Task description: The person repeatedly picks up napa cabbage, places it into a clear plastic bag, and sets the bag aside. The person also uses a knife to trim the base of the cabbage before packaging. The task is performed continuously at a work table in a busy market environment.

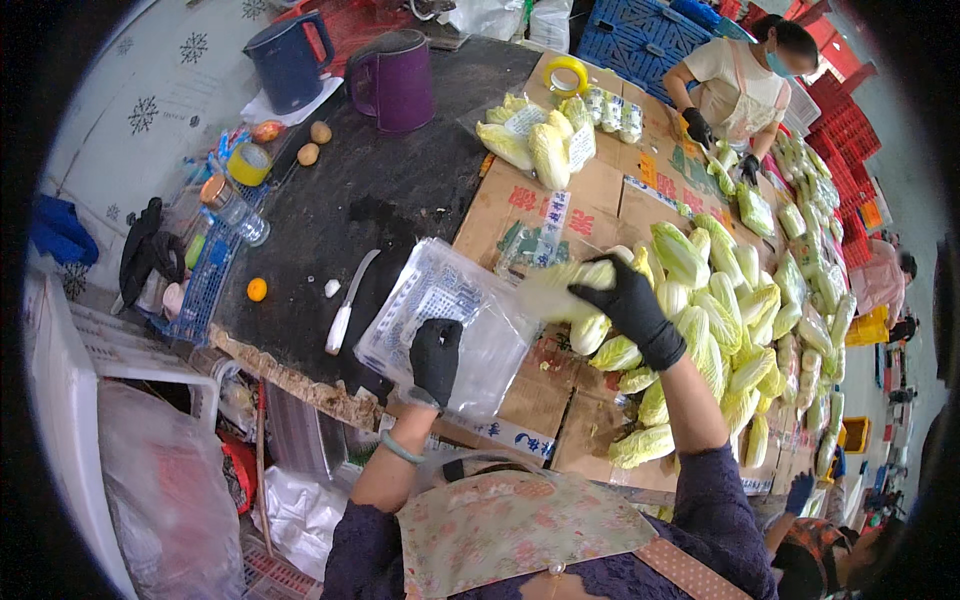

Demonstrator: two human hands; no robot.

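My right hand [626, 311], in a black glove, grips a small pale napa cabbage [555, 291] blurred by motion. It hangs between the cabbage pile and a stack of clear printed plastic bags [491, 367]. Over those bags is my left hand [435, 364], also black-gloved, its fingers curled. Whether they pinch the film cannot be made out. Several trimmed napa cabbages [701, 330] lie heaped to the right of my right hand, on flattened cardboard [525, 217]. Left of the bags rests a knife [351, 304] with a white handle and curved blade.
Bagged cabbages [551, 142], yellow tape [566, 76], a purple jug [394, 82] and a blue jug [289, 64] stand at the far side. A blue basket [217, 270] lines the left edge. Across the table a masked co-worker [739, 82] handles cabbage near a row of packed bags [814, 300].
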